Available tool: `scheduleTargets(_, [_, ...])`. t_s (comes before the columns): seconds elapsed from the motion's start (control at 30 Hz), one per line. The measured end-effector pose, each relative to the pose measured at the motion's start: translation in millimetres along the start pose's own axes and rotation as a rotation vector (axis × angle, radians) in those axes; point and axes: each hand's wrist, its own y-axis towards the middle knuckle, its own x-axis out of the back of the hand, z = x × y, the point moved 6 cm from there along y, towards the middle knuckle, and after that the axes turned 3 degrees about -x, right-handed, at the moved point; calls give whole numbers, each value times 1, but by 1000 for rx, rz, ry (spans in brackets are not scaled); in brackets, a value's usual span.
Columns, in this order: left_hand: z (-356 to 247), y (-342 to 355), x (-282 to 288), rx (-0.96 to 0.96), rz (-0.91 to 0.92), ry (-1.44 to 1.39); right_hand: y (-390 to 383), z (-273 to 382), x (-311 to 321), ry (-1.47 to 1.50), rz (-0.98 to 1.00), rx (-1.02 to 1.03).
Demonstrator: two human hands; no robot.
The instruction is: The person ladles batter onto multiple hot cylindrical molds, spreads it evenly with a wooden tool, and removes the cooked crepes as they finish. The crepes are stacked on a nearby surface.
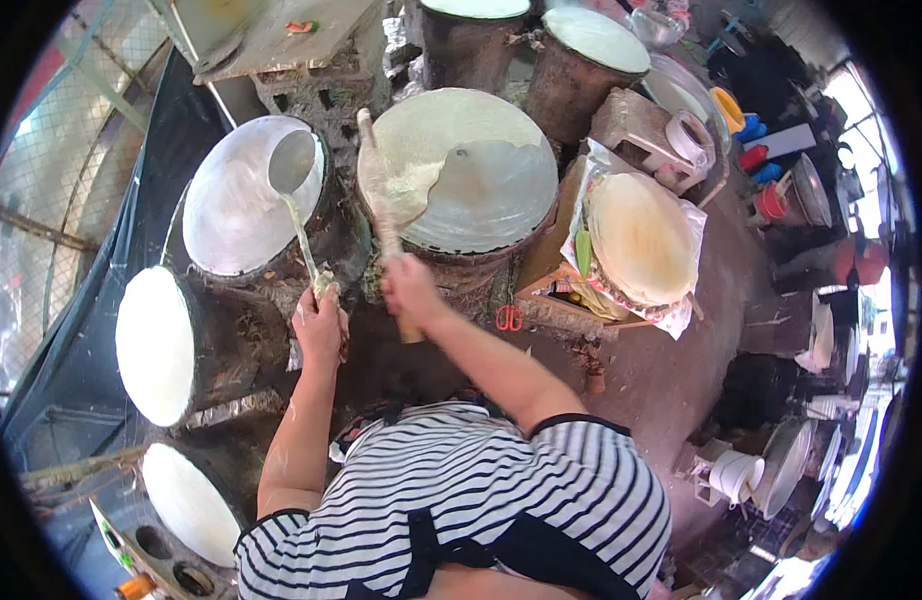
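Observation:
My left hand [321,323] is closed around the batter-crusted handle of a ladle [303,228]. Its round grey head is over the left griddle [219,215], whose surface is smeared pale. In my right fist [413,287] is a long wooden stick [384,215], slanting up over the left rim of the middle griddle [496,205]. A thin pale sheet of batter [456,115] covers that griddle's far and left part, with a ragged edge by the stick. Grey metal shows on the rest. Whether the stick touches the sheet, I cannot tell.
On the right, a stack of round flatbreads [643,240] lies on paper over a box, beside a green leaf [583,252]. Red scissors [509,318] hang below. White-topped round griddles [156,345] line the left and the back. A worktable [321,40] stands far left.

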Motion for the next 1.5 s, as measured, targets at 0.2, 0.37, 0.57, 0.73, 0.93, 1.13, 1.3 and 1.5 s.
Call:
scheduleTargets(0.2, [2, 12, 37, 15, 120, -36, -22, -73, -29, 438, -139, 36])
scheduleTargets(0.37, [12, 14, 48, 48, 204, -24, -42, -75, -37, 340, -227, 101])
scheduleTargets(0.57, [0, 13, 38, 60, 273, -55, -1, -80, -13, 145, -283, 104])
scheduleTargets(0.73, [1, 10, 28, 40, 312, -44, -55, -67, 28, 156, -320, 78])
scheduleTargets(0.93, [-5, -8, 5, 43, 332, -101, -29, -62, 2, -174, -203, 120])
scheduleTargets(1.13, [-3, -20, -12, 53, 358, -58, -64, -60, 100, -38, -315, 103])
scheduleTargets(1.3, [-5, -40, -41, 33, 334, -55, -69, -51, 70, 40, -142, 120])
scheduleTargets(1.5, [-9, -53, -65, 8, 320, -133, -68, -36, 133, -268, -198, 63])
